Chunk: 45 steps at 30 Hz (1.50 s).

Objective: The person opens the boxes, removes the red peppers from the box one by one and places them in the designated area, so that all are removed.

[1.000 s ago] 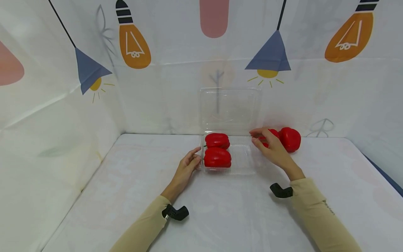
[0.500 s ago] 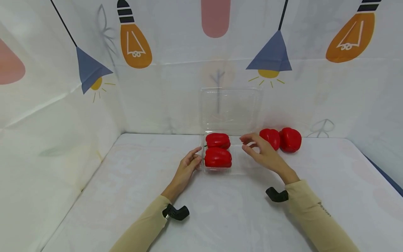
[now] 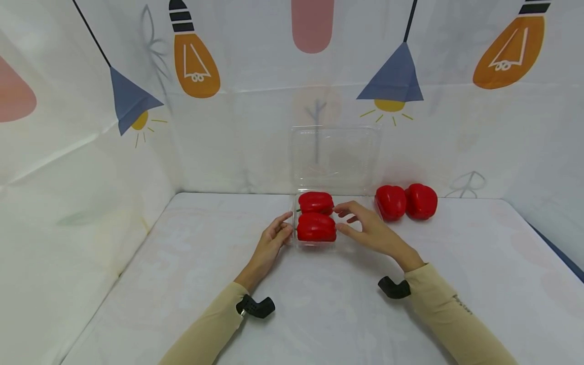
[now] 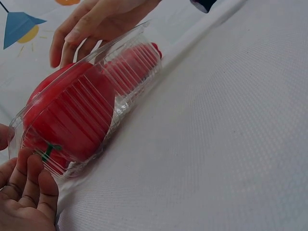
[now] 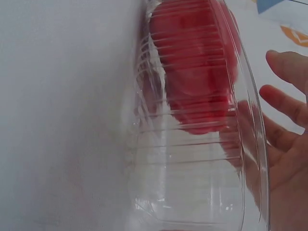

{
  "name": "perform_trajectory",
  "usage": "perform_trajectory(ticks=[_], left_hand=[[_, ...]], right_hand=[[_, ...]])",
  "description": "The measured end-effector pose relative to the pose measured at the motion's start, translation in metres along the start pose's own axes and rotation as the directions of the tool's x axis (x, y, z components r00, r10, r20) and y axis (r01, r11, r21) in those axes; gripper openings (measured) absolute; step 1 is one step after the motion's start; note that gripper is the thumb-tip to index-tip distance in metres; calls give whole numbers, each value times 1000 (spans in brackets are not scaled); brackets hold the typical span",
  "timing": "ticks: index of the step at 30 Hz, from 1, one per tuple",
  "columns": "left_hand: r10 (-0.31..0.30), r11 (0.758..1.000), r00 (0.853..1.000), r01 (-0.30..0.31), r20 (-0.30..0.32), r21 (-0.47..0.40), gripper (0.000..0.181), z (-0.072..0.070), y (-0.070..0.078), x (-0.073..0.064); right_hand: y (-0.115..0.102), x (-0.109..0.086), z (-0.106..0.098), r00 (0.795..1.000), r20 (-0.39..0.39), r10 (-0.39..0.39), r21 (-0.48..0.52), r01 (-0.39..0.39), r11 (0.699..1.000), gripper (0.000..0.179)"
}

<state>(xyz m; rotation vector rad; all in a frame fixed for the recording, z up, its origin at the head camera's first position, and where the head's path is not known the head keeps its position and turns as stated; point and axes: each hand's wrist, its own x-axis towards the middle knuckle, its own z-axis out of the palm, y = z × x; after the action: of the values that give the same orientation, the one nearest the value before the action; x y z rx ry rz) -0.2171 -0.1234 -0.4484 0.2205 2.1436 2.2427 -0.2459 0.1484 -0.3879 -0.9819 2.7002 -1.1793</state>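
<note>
In the head view, two red bell peppers lie side by side in the left part of a clear plastic clamshell container (image 5: 192,192): a near pepper (image 3: 316,227) and a far pepper (image 3: 316,202). Its lid (image 3: 335,152) stands raised against the backdrop. My left hand (image 3: 268,246) holds the container's left end, thumb and bent fingers at its rim and wall. Over the container's right part is my right hand (image 3: 374,232), its fingers apart and gently bent, fingertips close to the peppers' right ends. Whether they touch cannot be told. It grips nothing.
Two more red bell peppers, a left one (image 3: 390,203) and a right one (image 3: 421,201), sit together at the back right, outside the container. A white-covered table (image 3: 310,309) lies under everything. A printed cloth backdrop (image 3: 255,142) rises directly behind.
My right hand has moved left from the loose peppers at the back right to the two peppers in the container. The left hand has stayed at the container's left end.
</note>
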Motion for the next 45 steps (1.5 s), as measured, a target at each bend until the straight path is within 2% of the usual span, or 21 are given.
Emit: perform_trajectory(ticks=[11, 19, 32, 45], left_hand=[[4, 1000, 1000, -4, -1, -9, 41, 2, 1, 0], [0, 1000, 1000, 0, -6, 10, 41, 2, 1, -1], [3, 1000, 1000, -3, 3, 19, 42, 1, 0, 1], [6, 1000, 1000, -6, -8, 23, 41, 1, -1, 1]], right_hand=[[-3, 0, 10, 1000, 20, -9, -14, 9, 1000, 51], [-6, 1, 15, 999, 39, 12, -14, -12, 1000, 55], [-10, 0, 20, 997, 36, 69, -78, -66, 995, 60], [-11, 1, 21, 999, 22, 43, -80, -41, 996, 60]])
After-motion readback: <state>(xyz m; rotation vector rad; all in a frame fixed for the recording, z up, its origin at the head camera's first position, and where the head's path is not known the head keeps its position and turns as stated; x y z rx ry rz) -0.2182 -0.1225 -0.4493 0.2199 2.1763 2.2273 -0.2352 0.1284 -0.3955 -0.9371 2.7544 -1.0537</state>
